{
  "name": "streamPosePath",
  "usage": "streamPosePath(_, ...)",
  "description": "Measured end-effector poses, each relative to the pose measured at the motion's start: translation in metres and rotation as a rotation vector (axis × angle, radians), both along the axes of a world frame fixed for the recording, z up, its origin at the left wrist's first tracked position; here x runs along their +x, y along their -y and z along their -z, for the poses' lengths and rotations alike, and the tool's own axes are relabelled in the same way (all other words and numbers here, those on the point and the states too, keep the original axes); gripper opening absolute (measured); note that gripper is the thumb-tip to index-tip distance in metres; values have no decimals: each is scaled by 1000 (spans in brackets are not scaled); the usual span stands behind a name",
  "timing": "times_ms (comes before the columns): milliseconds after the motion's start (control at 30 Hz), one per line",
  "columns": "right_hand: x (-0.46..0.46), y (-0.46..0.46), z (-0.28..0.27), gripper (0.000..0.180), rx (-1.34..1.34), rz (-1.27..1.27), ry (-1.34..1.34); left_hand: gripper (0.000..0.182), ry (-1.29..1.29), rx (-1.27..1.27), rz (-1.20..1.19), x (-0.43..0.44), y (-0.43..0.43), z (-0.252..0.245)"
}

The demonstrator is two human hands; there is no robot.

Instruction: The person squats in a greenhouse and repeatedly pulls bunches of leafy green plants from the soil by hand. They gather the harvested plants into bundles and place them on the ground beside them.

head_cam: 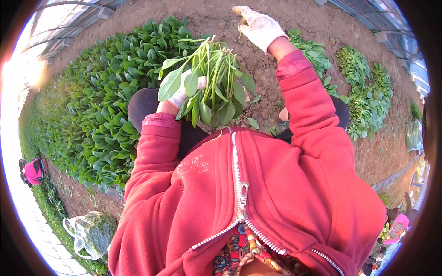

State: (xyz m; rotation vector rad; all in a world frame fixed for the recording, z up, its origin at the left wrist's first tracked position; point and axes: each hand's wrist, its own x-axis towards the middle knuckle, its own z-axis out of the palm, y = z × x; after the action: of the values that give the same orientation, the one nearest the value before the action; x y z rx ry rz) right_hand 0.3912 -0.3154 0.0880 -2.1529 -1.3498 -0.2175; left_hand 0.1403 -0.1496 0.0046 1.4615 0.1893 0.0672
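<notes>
My left hand [186,88], in a pale work glove, grips a bunch of leafy greens [221,82] that look like spinach. Their cut root ends point up and the leaves hang down over the glove. My right hand [259,27], gloved in a soiled white glove, is stretched out over bare soil at the top, fingers apart. Whether anything small lies at its fingertips cannot be told. A dense bed of growing greens [100,93] fills the left side. Picked greens [310,51] lie on the soil just right of my right forearm.
More heaps of picked greens [367,93] lie at the right. A clear plastic bag of greens [90,233] stands at lower left, another bag [413,135] at far right. Co-workers [33,171] are at the far left and lower right. Greenhouse film walls [383,20] border the plot.
</notes>
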Motion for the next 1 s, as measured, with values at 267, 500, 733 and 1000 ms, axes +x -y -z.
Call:
streamPosePath(267, -29, -6, -18, 49, -21, -436, -625, 61, 21, -93, 104, 5, -4, 0)
streamPosePath(500, -60, -15, -24, 26, 2, -334, -885, 63, -150, 606, -131, -18, 15, -37)
streamPosePath(733, -18, 14, -6, 25, 70, 213, 140, 37, 93, -249, 5, -9, -4, 8)
streamPosePath(1000, -77, 39, 28, 50, 626, -300, -999, 53, 205, -244, -42, -3, 1, 9)
